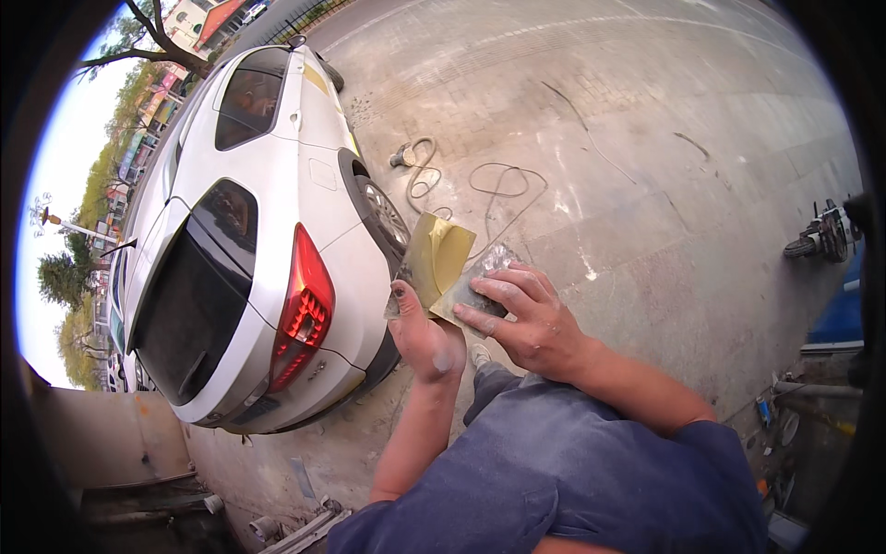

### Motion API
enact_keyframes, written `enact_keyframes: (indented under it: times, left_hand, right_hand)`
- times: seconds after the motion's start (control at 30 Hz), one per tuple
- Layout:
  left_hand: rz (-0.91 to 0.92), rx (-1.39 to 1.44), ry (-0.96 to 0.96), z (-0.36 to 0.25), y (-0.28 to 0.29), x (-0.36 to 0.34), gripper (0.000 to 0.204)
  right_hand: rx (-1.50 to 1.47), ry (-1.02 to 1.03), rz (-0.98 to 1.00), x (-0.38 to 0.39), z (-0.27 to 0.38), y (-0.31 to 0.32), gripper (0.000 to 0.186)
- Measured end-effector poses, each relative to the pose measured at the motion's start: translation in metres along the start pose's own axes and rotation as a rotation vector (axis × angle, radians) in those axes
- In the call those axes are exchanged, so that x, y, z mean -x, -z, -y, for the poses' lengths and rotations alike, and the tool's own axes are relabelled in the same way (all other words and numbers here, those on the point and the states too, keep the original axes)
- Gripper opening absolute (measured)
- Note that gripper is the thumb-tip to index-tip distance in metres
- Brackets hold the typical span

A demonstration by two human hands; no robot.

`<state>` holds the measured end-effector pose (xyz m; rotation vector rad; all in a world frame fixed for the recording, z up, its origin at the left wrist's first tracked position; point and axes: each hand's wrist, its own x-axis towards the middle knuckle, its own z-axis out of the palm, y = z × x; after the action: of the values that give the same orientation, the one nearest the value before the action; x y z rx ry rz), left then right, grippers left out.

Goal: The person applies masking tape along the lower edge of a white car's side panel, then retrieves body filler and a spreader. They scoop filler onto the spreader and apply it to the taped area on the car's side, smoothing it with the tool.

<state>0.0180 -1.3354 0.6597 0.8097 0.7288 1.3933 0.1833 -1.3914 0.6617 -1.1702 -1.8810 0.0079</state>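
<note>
Hands on yellow sandpaper sheet [441, 261], chest height, beside white car [268, 249].
Left hand [420, 334] pinches sheet's lower edge; right hand [521, 319] fingers flat, pressing folded part. Beyond: hose [480, 185] coiled on pavement.

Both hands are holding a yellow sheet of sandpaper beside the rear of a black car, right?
Not quite: the car is white, not black, as the head view shows. The rest holds: the left hand and right hand both hold the yellow sheet of sandpaper beside its rear.
</note>
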Motion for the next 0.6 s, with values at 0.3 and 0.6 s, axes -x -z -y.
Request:
enact_keyframes:
  times: [0.3,0.6]
  left_hand:
    - [0.06,-0.45,-0.421,0.043,0.012,-0.017,0.038]
    - [-0.092,-0.085,0.009,0.035,0.019,-0.117,0.055]
  right_hand:
    - [-0.34,-0.266,-0.176,-0.017,-0.035,-0.01,0.049]
    - [-0.653,-0.403,-0.217,-0.065,-0.116,-0.039,0.037]
